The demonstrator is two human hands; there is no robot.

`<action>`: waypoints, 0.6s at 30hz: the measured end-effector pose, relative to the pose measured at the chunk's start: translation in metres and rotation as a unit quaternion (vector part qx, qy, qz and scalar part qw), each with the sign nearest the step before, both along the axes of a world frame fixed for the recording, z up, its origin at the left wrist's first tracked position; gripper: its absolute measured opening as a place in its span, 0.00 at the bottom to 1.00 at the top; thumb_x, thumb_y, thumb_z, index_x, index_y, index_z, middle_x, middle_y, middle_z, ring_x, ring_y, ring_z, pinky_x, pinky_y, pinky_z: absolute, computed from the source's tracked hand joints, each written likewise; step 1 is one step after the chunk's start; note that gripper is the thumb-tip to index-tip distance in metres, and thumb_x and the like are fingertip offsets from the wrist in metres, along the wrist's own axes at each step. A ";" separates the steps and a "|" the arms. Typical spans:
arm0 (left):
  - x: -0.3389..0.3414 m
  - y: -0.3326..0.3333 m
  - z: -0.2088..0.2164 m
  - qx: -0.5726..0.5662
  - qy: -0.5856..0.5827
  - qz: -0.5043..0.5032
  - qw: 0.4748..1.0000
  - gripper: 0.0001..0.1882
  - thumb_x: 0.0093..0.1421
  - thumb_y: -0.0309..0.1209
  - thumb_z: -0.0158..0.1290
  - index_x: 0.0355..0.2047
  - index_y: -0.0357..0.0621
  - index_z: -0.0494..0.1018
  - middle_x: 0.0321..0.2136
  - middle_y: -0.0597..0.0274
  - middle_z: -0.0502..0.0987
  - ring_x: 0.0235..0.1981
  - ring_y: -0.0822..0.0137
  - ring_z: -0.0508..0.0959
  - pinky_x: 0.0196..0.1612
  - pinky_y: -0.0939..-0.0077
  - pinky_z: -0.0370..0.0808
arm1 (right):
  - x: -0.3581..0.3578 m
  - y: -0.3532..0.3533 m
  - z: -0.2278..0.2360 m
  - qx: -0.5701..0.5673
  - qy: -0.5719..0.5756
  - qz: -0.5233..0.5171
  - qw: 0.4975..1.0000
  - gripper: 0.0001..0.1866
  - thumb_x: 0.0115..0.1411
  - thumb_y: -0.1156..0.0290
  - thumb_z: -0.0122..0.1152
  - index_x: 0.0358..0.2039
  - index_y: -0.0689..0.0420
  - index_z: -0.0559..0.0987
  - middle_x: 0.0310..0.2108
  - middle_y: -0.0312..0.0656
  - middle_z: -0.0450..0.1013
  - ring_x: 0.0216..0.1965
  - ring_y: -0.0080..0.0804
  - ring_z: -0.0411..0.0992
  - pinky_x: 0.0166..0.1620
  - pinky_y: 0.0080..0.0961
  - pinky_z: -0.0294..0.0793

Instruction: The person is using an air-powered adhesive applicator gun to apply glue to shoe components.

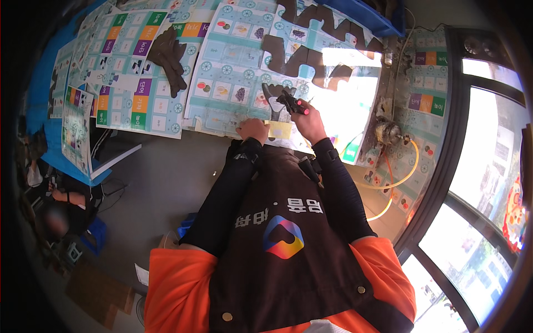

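**Dark hand tool with pinkish-red ends, in right hand, over brown cut piece**

Brown apron [333, 266], nearest, its upper end at the worktable's edge.

Left hand [253, 130]: at the near table edge, fingers curled; whether they hold anything, cannot tell.

Yellow patch [279, 130]: flat, between the hands, just beside the left.

Right hand [311, 124]: fingers closed around the dark tool [288, 101], which slants up and leftward out of the fist. Judged stiff, light enough for one hand, and best held by its body, clear of the working end; exact type too small to tell.

Brown cut piece [270, 91]: on the printed sheet [214, 50], partly behind the tool; contact between them cannot be told. Judged thin, light, pliable and apt to slide; best pinned flat by an edge.

Brown zigzag pieces [302, 61]: laid in rows, beyond.

Brown bundle [167, 60]: heaped, left of the rows.

Blue bin [397, 23]: far edge, right.
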State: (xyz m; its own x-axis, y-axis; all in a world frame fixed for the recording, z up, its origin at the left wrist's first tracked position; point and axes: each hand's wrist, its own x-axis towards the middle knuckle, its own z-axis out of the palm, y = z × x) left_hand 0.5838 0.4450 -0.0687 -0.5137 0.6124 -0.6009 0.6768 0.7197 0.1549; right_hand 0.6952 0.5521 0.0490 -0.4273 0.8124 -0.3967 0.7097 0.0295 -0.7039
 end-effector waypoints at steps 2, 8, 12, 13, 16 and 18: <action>0.000 0.000 0.002 0.006 0.001 -0.005 1.000 0.19 0.52 0.52 0.49 0.35 0.56 0.78 0.39 0.64 0.75 0.45 0.55 0.71 0.47 0.50 0.63 | -0.001 0.001 0.000 -0.002 0.002 0.003 1.000 0.18 0.46 0.70 0.51 0.39 0.62 0.73 0.28 0.60 0.72 0.35 0.57 0.70 0.39 0.40 0.69; 0.000 -0.002 -0.002 0.005 0.001 0.001 1.000 0.19 0.52 0.52 0.50 0.35 0.56 0.78 0.38 0.64 0.75 0.45 0.55 0.71 0.46 0.50 0.62 | -0.010 0.000 0.009 -0.005 0.008 -0.010 1.000 0.19 0.46 0.70 0.51 0.40 0.62 0.73 0.29 0.60 0.72 0.36 0.57 0.70 0.39 0.40 0.69; 0.000 0.000 0.002 0.014 -0.009 0.002 1.000 0.19 0.52 0.52 0.50 0.34 0.55 0.78 0.38 0.64 0.76 0.44 0.55 0.71 0.45 0.51 0.63 | -0.005 0.001 0.003 0.000 -0.011 0.001 1.000 0.19 0.45 0.70 0.51 0.40 0.61 0.73 0.30 0.60 0.72 0.37 0.57 0.70 0.41 0.40 0.69; -0.001 0.000 0.002 0.020 -0.010 0.002 1.000 0.19 0.52 0.52 0.50 0.34 0.55 0.79 0.38 0.64 0.76 0.44 0.55 0.71 0.45 0.51 0.63 | -0.004 0.001 0.002 0.009 -0.014 0.008 1.000 0.20 0.45 0.70 0.51 0.41 0.61 0.73 0.30 0.60 0.72 0.37 0.56 0.70 0.42 0.40 0.69; 0.000 0.000 0.002 0.009 -0.006 0.001 1.000 0.19 0.52 0.52 0.50 0.34 0.55 0.79 0.38 0.64 0.76 0.44 0.54 0.71 0.45 0.50 0.63 | 0.000 0.000 -0.001 -0.008 -0.026 0.022 0.999 0.20 0.45 0.70 0.51 0.41 0.62 0.73 0.30 0.59 0.72 0.37 0.56 0.70 0.42 0.40 0.69; 0.000 0.000 0.001 0.010 -0.001 0.001 1.000 0.19 0.52 0.52 0.50 0.34 0.55 0.79 0.38 0.64 0.76 0.44 0.54 0.71 0.45 0.51 0.63 | 0.000 -0.001 0.001 -0.006 -0.029 0.022 0.999 0.20 0.45 0.70 0.51 0.41 0.62 0.73 0.30 0.59 0.72 0.37 0.56 0.70 0.42 0.40 0.69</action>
